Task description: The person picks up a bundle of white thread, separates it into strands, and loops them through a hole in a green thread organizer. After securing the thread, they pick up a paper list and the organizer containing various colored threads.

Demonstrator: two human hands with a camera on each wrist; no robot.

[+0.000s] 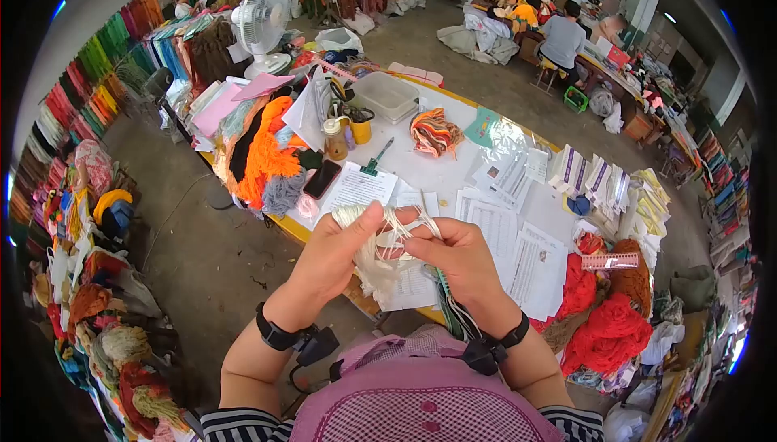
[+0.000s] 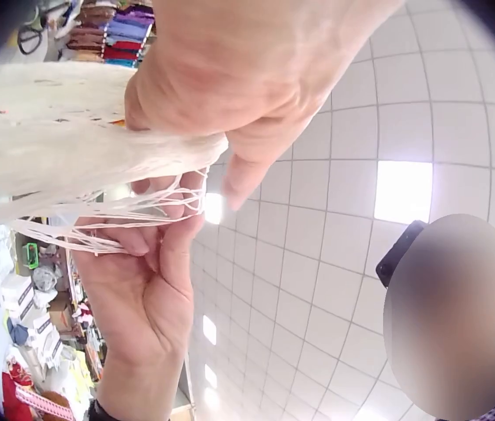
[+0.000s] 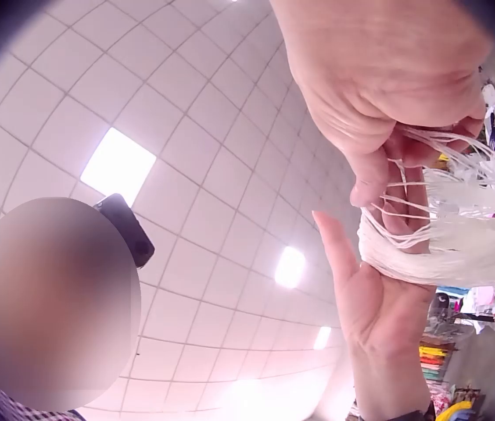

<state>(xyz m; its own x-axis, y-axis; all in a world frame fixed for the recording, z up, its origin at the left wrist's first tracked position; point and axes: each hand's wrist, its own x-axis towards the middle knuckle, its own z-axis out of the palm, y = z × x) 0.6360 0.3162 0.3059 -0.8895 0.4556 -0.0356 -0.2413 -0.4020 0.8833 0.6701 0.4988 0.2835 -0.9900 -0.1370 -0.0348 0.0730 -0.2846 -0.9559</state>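
White yarn (image 1: pixel 375 274) mostly hides fingers of left hand (image 1: pixel 330 257), grip unclear; right hand (image 1: pixel 461 260) pinches strands (image 1: pixel 392 240); wrist views crop yarn.

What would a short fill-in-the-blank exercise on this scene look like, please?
1. The yarn at the left hand and right hand is coloured ____.
2. The phone on the table is coloured ____.
3. The white appliance at the table's far left is an electric ____.
4. The large heap of yarn at the near right is coloured ____.

Missing words: white; black; fan; red.
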